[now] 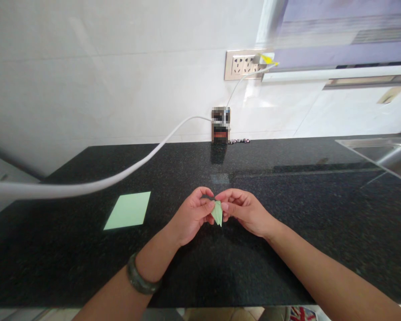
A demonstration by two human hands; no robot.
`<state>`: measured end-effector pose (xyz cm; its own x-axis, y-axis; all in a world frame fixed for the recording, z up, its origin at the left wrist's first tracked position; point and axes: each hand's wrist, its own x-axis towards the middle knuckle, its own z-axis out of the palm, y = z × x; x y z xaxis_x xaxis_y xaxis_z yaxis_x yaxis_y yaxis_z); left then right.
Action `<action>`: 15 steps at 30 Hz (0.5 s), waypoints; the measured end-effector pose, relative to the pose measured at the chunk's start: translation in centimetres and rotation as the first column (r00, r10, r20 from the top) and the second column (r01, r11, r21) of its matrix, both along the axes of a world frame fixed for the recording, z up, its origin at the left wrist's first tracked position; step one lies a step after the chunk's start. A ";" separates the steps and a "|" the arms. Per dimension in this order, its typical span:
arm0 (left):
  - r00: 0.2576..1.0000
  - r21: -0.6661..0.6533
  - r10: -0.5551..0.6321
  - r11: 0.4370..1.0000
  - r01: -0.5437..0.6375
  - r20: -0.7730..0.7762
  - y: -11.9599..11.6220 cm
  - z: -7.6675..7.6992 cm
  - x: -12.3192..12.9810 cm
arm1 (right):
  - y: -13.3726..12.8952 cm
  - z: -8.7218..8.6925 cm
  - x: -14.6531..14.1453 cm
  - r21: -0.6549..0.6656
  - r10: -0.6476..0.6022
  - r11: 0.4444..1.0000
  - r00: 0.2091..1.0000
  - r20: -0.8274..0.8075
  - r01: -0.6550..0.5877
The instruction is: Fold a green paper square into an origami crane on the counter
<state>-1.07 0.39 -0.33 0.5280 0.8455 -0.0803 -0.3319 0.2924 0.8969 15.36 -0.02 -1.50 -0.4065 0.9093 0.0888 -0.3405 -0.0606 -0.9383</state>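
Observation:
Between my two hands is a small piece of folded green paper (217,213), its narrow points hanging downward. My left hand (194,215) pinches its left side, thumb on the near face. On the other side, my right hand (245,210) grips the right edge between thumb and fingers. Both index fingers arch above the paper, and some fingertips are hidden behind it. To the left, a flat sheet of light green paper (129,210) lies on the dark speckled counter (87,263).
A pixelated upright object (221,125) stands against the wall, with a beaded strand (239,141) beside it. One white cable (133,167) sweeps across the left side. The wall socket (242,65) holds a plug. At the right is a metal sink (392,154).

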 end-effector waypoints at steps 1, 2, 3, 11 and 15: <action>1.000 -0.004 -0.002 1.000 0.002 0.001 0.0 0.0 0.0 | 0.0 0.0 0.0 -0.001 0.007 1.000 1.000 -0.010 -0.007; 1.000 -0.009 -0.005 1.000 0.005 0.001 0.0 0.0 0.0 | 0.0 -0.1 0.0 -0.001 0.013 1.000 1.000 -0.020 -0.013; 1.000 -0.011 -0.002 1.000 0.002 0.001 0.0 0.0 0.0 | 0.1 -0.1 0.0 -0.001 0.019 1.000 0.999 -0.028 -0.019; 0.999 0.020 0.020 1.000 -0.019 -0.048 0.1 -0.3 0.0 | 0.2 -0.2 0.3 0.125 0.039 0.991 0.998 0.055 -0.046; 0.989 0.058 0.096 0.994 -0.090 -0.115 0.0 -0.6 -0.1 | 0.0 -0.1 0.4 0.187 -0.041 0.982 0.985 0.170 0.008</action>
<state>-1.14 0.43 -0.91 0.4360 0.8953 -0.0916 -0.2471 0.2170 0.9444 15.76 0.01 -1.56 -0.4084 0.8936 0.1863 -0.1715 0.1254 -0.9772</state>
